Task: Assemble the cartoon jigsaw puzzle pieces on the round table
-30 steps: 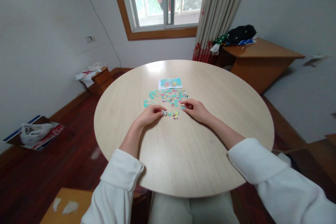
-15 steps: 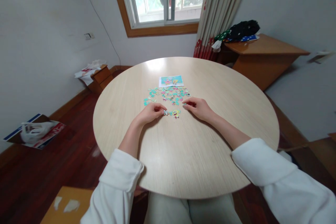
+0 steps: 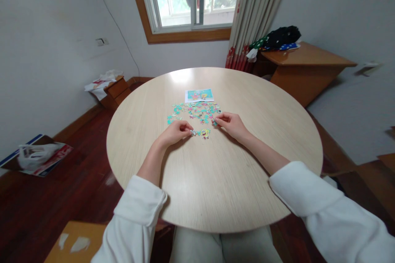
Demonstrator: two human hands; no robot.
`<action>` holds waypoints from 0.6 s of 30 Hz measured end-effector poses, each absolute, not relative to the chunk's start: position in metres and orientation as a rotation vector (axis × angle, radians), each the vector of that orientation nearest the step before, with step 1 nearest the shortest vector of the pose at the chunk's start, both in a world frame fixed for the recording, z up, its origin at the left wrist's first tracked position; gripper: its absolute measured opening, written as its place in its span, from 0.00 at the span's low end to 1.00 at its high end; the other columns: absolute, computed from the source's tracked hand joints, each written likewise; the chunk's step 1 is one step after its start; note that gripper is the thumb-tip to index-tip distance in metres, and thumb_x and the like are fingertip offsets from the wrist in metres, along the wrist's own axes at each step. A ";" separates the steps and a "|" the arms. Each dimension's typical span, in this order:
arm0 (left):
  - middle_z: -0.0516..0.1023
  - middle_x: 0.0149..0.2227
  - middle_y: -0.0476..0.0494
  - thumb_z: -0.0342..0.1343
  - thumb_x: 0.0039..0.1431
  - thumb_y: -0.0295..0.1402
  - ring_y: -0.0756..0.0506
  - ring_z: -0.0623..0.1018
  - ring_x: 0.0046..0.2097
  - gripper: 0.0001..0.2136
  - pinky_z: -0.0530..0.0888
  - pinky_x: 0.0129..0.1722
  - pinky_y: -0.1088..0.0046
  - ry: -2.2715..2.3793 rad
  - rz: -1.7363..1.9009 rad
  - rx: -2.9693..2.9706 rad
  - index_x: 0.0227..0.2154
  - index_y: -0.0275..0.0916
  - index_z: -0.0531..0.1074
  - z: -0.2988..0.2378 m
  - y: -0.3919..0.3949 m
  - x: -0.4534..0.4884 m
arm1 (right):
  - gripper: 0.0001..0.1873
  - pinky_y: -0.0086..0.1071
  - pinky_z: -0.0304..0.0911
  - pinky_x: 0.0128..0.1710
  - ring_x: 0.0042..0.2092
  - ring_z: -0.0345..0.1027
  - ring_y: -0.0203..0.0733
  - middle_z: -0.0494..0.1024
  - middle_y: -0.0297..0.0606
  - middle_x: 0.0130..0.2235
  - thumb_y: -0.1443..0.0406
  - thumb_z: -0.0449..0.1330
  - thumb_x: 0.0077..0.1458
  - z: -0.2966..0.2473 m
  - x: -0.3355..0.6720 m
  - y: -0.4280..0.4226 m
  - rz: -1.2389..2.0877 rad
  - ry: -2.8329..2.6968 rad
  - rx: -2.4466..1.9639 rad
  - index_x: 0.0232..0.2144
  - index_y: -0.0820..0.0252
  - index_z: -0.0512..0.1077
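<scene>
Loose jigsaw puzzle pieces (image 3: 197, 110) in turquoise, pink and yellow lie scattered near the middle of the round table (image 3: 216, 181). Nearer to me is a small joined group of pieces (image 3: 205, 133) with a yellow cartoon face. My left hand (image 3: 177, 133) rests at its left, thumb and fingers pinching a small greyish puzzle piece (image 3: 193, 132). To the right, my right hand (image 3: 231, 124) pinches a puzzle piece (image 3: 214, 123) beside the loose ones. Fingers partly cover both pieces. Behind the pile lies a picture sheet (image 3: 199, 95) with cartoon figures on turquoise.
A wooden desk (image 3: 311, 55) with dark dotted cloth on it stands at the back right, by the curtain (image 3: 259, 12). A small cabinet (image 3: 118, 91) is at the left wall. A cardboard box (image 3: 75, 240) sits at the lower left, and a plastic bag (image 3: 38, 156) lies on the floor.
My right hand has lifted slightly, and the piece in its fingertips shows more clearly. My left hand stays by the joined group. The whole view has shifted a little.
</scene>
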State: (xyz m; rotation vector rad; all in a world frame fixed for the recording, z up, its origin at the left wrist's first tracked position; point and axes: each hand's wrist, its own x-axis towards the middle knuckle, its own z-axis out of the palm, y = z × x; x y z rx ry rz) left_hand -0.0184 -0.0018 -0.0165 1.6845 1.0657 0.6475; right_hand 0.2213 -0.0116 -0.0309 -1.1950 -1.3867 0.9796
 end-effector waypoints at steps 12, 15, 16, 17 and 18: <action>0.70 0.23 0.51 0.58 0.50 0.26 0.55 0.65 0.24 0.08 0.60 0.25 0.78 1.062 0.640 1.737 0.35 0.32 0.75 -0.013 -0.005 -0.018 | 0.20 0.34 0.66 0.34 0.31 0.69 0.38 0.79 0.38 0.30 0.54 0.66 0.41 -0.035 0.225 -0.010 0.948 -1.499 -1.201 0.33 0.62 0.79; 0.71 0.23 0.50 0.57 0.51 0.26 0.54 0.66 0.25 0.10 0.61 0.25 0.78 1.071 0.623 1.763 0.37 0.31 0.77 -0.014 -0.004 -0.019 | 0.18 0.37 0.67 0.38 0.35 0.72 0.40 0.81 0.41 0.34 0.53 0.66 0.42 -0.039 0.226 -0.008 0.931 -1.538 -1.192 0.31 0.61 0.79; 0.72 0.24 0.48 0.57 0.52 0.26 0.54 0.67 0.25 0.10 0.61 0.26 0.78 1.070 0.618 1.768 0.37 0.31 0.77 -0.015 -0.004 -0.019 | 0.18 0.37 0.67 0.39 0.35 0.72 0.40 0.81 0.41 0.34 0.53 0.66 0.42 -0.040 0.226 -0.008 0.934 -1.541 -1.186 0.31 0.62 0.79; 0.74 0.25 0.47 0.58 0.51 0.26 0.54 0.68 0.26 0.10 0.63 0.26 0.77 1.067 0.615 1.771 0.37 0.31 0.78 -0.015 -0.003 -0.019 | 0.18 0.37 0.67 0.38 0.35 0.72 0.40 0.81 0.41 0.34 0.53 0.66 0.42 -0.040 0.226 -0.007 0.937 -1.543 -1.181 0.31 0.62 0.79; 0.75 0.26 0.46 0.58 0.51 0.26 0.53 0.69 0.27 0.10 0.64 0.28 0.77 1.066 0.615 1.772 0.37 0.31 0.78 -0.016 -0.003 -0.019 | 0.18 0.37 0.68 0.38 0.34 0.72 0.41 0.81 0.41 0.33 0.53 0.66 0.42 -0.041 0.226 -0.007 0.941 -1.548 -1.177 0.31 0.62 0.79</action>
